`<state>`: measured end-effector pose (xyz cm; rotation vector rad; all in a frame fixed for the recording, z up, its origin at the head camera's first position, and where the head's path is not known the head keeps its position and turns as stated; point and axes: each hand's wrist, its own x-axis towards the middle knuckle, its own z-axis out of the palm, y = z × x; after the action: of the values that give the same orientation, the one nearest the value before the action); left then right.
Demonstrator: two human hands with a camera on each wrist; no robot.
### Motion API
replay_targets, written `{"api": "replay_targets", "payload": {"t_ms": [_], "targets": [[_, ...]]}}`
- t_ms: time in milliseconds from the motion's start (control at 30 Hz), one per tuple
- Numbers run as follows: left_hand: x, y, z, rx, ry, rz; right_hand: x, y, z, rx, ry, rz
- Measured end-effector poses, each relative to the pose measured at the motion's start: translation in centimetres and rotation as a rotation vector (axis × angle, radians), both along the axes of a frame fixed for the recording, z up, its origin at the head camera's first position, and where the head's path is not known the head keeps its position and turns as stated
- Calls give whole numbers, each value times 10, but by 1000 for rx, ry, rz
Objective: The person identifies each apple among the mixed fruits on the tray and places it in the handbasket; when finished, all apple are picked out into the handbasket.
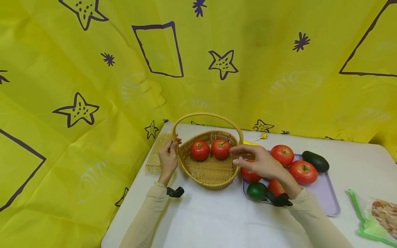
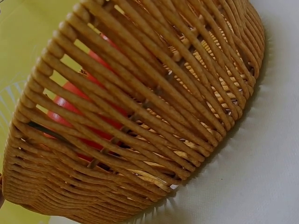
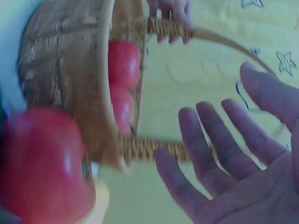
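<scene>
A wicker basket (image 1: 214,175) with a tall arched handle (image 1: 204,114) stands on the white table, and two red apples (image 1: 200,150) (image 1: 221,149) lie inside it. My left hand (image 1: 168,159) grips the left foot of the handle. In the left wrist view the woven side (image 2: 140,121) fills most of the picture, with red fruit showing through the gaps. My right hand (image 1: 260,162) hovers at the basket's right rim, fingers spread and holding nothing. The right wrist view shows its bare palm (image 3: 252,196) facing the handle. Below that hand is another apple (image 3: 44,165).
A lilac tray (image 1: 328,196) on the right bears several red apples (image 1: 303,172), a dark green oblong item (image 1: 315,161) and a rounder green one (image 1: 256,191). Beyond it lies a yellow lollipop (image 1: 263,136). A green-edged bag (image 1: 372,220) sits far right, a straw-coloured mat (image 1: 154,160) left.
</scene>
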<state>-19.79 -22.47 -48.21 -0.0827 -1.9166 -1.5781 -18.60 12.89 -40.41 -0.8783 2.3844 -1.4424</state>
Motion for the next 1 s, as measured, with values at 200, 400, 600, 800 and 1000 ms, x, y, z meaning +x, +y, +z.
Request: {"api": "replay_targets", "payload": {"t_ms": [200,400,600,800,1000], "targets": [[0,-2,1,14,-12,5,6,38,8,49,63,-100],[0,-1,1,2,9,5,13,68,10,120,68,-207],[1,-1,0,-2,17,0,17,97,0,178,138,-312],[1,-2,-2,-5,7,-2,21,123,-18,186,193,-433],[0,-2,-1,-11,13,-9,25,148,-40,190,233,-499]]}}
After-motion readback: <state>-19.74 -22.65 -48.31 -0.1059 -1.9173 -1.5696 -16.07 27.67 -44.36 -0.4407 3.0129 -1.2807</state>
